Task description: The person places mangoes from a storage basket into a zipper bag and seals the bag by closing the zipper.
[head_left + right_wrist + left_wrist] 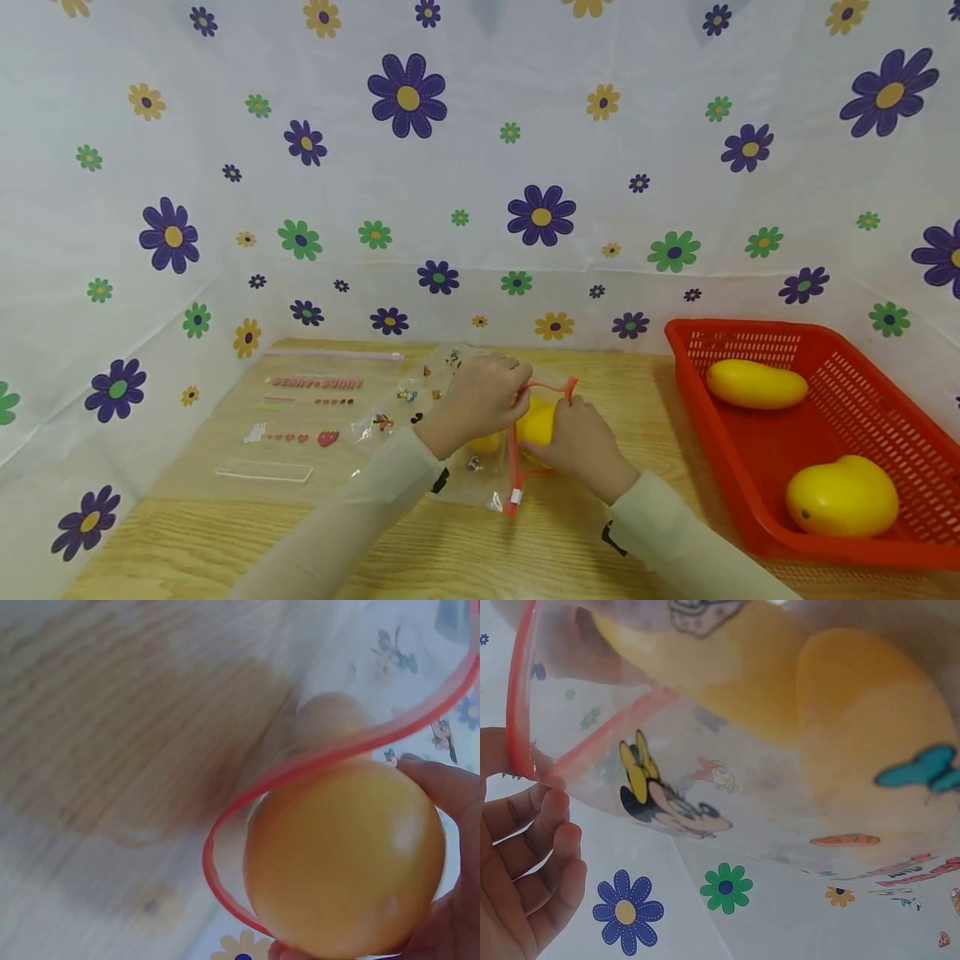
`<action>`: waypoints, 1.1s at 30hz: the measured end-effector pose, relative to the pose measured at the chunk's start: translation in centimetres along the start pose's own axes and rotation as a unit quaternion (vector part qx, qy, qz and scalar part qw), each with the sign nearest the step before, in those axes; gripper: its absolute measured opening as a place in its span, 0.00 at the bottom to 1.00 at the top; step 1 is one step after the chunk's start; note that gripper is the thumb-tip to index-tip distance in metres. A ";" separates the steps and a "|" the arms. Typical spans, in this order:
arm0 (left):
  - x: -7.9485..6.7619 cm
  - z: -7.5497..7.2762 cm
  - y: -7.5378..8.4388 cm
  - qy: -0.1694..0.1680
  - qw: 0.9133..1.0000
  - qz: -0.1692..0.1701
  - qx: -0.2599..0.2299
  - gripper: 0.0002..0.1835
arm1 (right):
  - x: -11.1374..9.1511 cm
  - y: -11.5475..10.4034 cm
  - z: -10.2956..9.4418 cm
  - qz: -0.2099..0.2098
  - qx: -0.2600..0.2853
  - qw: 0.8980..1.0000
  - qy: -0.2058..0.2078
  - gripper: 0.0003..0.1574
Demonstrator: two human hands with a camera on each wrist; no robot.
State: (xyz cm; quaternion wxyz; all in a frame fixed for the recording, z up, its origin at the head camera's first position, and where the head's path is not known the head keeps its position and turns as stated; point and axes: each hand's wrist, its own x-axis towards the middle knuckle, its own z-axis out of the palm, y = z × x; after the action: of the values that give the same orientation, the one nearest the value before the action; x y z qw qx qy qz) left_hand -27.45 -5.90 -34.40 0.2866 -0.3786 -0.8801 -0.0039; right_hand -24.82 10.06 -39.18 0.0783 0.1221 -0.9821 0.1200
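Observation:
A clear zip bag (pixel 431 427) with cartoon prints and a red zip edge lies on the table. My left hand (pixel 483 398) pinches the red edge (pixel 517 697) of its mouth between thumb and finger, the mouth gaping. My right hand (pixel 588 446) grips a yellow mango (pixel 345 859) at the bag's opening, and the red strip loops around the fruit in the right wrist view. Deeper in the bag is another yellow mango (pixel 877 727), seen through the plastic. A white slider (pixel 516 497) sits at the near end of the zip.
To the right stands a red basket (pixel 720 467) with one mango (pixel 757 385) at its back and another mango (pixel 843 497) near its front. A second clear bag (pixel 300 454) with pink prints lies flat on the left of the wood-grain table (pixel 420 554). A flowered sheet (pixel 480 167) surrounds the table.

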 end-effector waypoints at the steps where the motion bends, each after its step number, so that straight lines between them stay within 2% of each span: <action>1: 0.0 0.0 0.0 -0.002 1.000 0.000 0.001 0.07 | -0.1 -0.1 0.0 0.001 0.004 1.000 -0.003 0.42; 8: -0.1 -0.1 0.1 -0.008 1.000 -0.002 0.000 0.07 | -1.0 0.1 -0.8 -0.016 0.064 0.997 -0.044 0.35; 14: -0.1 -0.2 0.1 -0.006 1.000 -0.006 0.017 0.08 | -2.0 1.1 -1.5 -0.051 0.089 0.991 -0.087 0.43; 20: -0.1 -0.3 0.1 -0.008 1.000 -0.011 0.016 0.08 | -2.7 2.0 -0.9 -0.122 0.089 0.987 -0.047 0.45; 27: -0.2 -0.3 0.2 -0.015 1.000 -0.007 0.011 0.07 | -2.3 1.6 -0.2 -0.126 0.101 0.987 0.008 0.39; 33: -0.1 -0.3 0.2 -0.018 1.000 -0.011 0.001 0.08 | -1.7 0.3 0.4 -0.155 0.124 0.980 0.032 0.36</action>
State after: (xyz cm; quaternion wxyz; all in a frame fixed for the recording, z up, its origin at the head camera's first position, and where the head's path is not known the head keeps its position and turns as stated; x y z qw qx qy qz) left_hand -27.06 -5.91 -34.25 0.2708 -0.3687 -0.8892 0.0008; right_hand -23.31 10.65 -39.91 0.1120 0.2779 -0.9257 0.2308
